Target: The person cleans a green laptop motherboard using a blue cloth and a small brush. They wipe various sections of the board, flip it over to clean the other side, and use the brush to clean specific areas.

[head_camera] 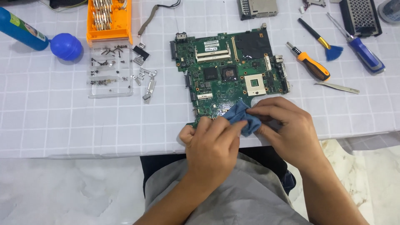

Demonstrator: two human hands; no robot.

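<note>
On green board's near edge (227,71), blue cloth (243,116) slanting up-left between hands (250,133).

Circuit board (229,71) at table (50,121) centre; screw tray (109,75) left of it; screwdrivers (310,64) right; cloth (243,116) on board near edge.

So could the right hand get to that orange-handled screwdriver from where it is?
Probably yes. The right hand pinches the blue cloth at the circuit board's near edge. The orange-handled screwdriver lies beyond it, with only bare tablecloth between. It would have to release the cloth first.
</note>
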